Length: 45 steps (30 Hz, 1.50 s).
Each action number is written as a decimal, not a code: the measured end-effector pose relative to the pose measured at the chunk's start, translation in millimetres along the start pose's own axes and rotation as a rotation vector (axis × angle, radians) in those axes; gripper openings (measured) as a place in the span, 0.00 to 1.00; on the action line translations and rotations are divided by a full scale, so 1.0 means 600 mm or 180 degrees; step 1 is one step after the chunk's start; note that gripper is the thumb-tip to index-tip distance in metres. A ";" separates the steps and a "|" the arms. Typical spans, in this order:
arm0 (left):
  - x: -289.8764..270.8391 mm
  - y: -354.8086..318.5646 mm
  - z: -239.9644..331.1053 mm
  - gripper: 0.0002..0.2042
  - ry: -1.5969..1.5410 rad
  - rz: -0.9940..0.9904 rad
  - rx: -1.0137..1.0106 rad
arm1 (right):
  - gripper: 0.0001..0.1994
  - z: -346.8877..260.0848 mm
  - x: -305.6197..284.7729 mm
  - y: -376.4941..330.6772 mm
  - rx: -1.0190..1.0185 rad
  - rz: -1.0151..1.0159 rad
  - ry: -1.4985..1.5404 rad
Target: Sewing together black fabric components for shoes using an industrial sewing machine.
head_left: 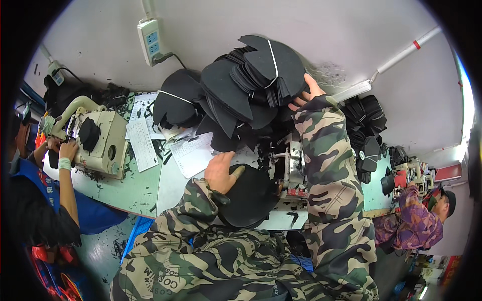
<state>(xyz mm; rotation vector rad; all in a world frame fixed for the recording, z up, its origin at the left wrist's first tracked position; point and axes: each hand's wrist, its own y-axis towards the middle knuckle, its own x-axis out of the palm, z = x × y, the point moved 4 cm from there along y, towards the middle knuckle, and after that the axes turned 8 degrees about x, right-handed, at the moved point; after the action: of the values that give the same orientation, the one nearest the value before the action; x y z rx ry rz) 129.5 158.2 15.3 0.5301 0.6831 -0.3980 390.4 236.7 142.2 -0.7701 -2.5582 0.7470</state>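
black fabric piece under left hand, curved

A pale green worktable is running from the left toward the middle, joining a lighter grey-white table section in front of the person. On the green part a cream sewing machine is standing, with black fabric scraps scattering around its base. Two printed paper sheets are lying beside it, and another sheet is resting on the paler section. Behind, tall stacks of black cut fabric pieces are piling up on the surface (some bound with a white band). A second machine is sitting further right.
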 end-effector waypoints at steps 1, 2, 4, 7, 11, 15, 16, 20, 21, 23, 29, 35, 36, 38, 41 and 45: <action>-0.005 -0.005 -0.001 0.23 0.0037 -0.0007 -0.0015 | 0.32 -0.003 0.006 -0.009 -0.0245 0.0122 -0.0172; -0.001 -0.011 -0.001 0.23 -0.0020 -0.0178 0.0011 | 0.34 -0.003 0.002 -0.004 -0.0259 0.0427 -0.0278; 0.019 -0.011 0.001 0.23 -0.0043 -0.0472 0.0115 | 0.39 -0.014 -0.016 -0.024 -0.0614 0.0566 -0.0678; 0.037 0.007 -0.003 0.24 0.0143 -0.0921 0.0394 | 0.19 0.056 -0.013 -0.121 -0.1154 -0.0362 -0.0285; 0.114 0.027 -0.017 0.31 0.0017 -0.1456 0.0698 | 0.20 0.233 -0.063 -0.244 -0.0525 -0.1486 -0.1780; 0.161 0.026 -0.031 0.40 0.0520 -0.2947 0.0162 | 0.30 0.436 -0.234 -0.236 0.0198 -0.0816 -0.3373; 0.154 0.032 -0.022 0.41 0.0618 -0.3215 0.0082 | 0.33 0.498 -0.282 -0.224 0.0378 -0.0700 -0.3175; 0.119 0.029 -0.032 0.40 0.0733 -0.3715 -0.0295 | 0.41 0.547 -0.253 -0.202 0.0429 -0.0383 -0.2986; 0.125 0.024 -0.038 0.40 0.0756 -0.3719 -0.0283 | 0.41 0.546 -0.236 -0.196 0.0229 -0.0358 -0.2946; 0.134 0.021 -0.044 0.41 0.0174 -0.2876 0.0070 | 0.39 0.529 -0.188 -0.195 0.0150 -0.0320 -0.3278; 0.149 0.001 -0.038 0.45 0.0423 -0.3828 -0.0020 | 0.45 0.559 -0.163 -0.181 0.0045 -0.0210 -0.3413; 0.169 -0.026 -0.027 0.42 0.0673 -0.2956 0.0439 | 0.51 0.549 -0.147 -0.197 -0.0143 0.0013 -0.3451; 0.173 -0.027 -0.030 0.41 0.0305 -0.3595 0.0284 | 0.52 0.551 -0.150 -0.199 -0.0197 -0.0096 -0.3466; 0.151 -0.032 0.006 0.39 0.0314 -0.3910 -0.0254 | 0.52 0.550 -0.173 -0.192 -0.0160 -0.0587 -0.3388; 0.154 -0.038 -0.003 0.42 0.0305 -0.3799 -0.0225 | 0.50 0.580 -0.196 -0.168 -0.0176 -0.0860 -0.3217; 0.134 -0.010 0.021 0.49 0.0019 -0.2320 0.0185 | 0.47 0.573 -0.213 -0.170 0.0312 -0.0673 -0.3388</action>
<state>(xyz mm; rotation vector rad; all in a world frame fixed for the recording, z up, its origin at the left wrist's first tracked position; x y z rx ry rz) 189.9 132.3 -33.5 0.3207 0.8622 -1.1004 286.2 -42.0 -95.1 0.0014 -3.3637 1.4797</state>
